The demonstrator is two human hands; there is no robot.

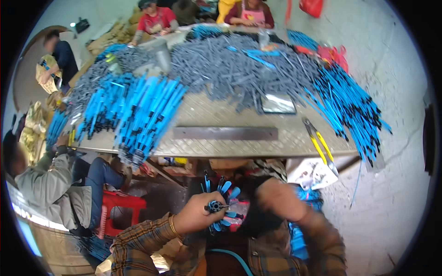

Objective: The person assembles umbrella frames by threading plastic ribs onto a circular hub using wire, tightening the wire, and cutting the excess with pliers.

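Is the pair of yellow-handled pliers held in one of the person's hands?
No. The yellow-handled pliers lie on the metal table, while the left hand grips a bundle of blue pieces.

one yellow-handled pliers (321,146), one metal bar (225,133), one red stool (120,204)

Centre frame: metal table (221,147) heaped with grey rods (230,64), blue rods (147,110). Yellow-handled pliers (318,145) right. Red stool (120,202) lower left.
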